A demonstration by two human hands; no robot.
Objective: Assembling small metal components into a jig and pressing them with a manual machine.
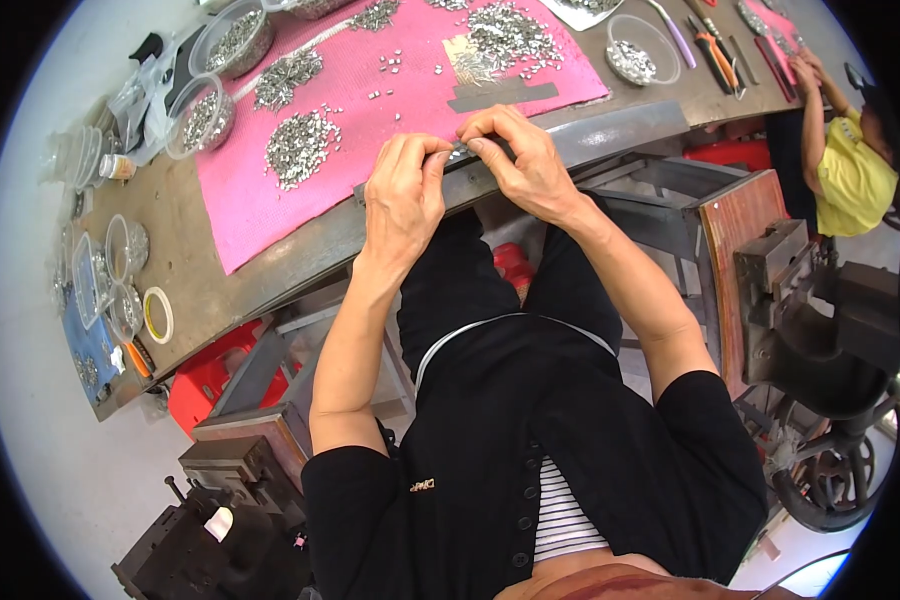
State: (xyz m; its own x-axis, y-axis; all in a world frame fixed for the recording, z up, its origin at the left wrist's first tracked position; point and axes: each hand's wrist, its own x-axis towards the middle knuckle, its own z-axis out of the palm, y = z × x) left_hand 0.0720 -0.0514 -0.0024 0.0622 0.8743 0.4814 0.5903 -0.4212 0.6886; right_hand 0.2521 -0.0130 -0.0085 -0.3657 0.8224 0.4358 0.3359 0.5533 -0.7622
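My left hand (pixel 407 195) and my right hand (pixel 522 165) meet at the near edge of the workbench. Thumb and fingers of each are closed in a pinch, almost fingertip to fingertip. A bit of small shiny metal shows between them, too small to name. Under the fingertips runs a grey metal rail (pixel 610 133) along the bench edge. Just beyond the hands lies a flat dark metal strip (pixel 502 97) on a pink mat (pixel 370 125). Small silvery metal pieces form a heap (pixel 303 148) left of my left hand, and a larger heap (pixel 510 38) lies farther back.
Clear plastic tubs (pixel 202 118) of metal pieces stand at the left, another tub (pixel 642 52) at the right. Orange-handled pliers (pixel 712 58) and a tape roll (pixel 158 314) lie on the bench. A person in a yellow top (pixel 855 180) works at the far right. Machines flank my seat.
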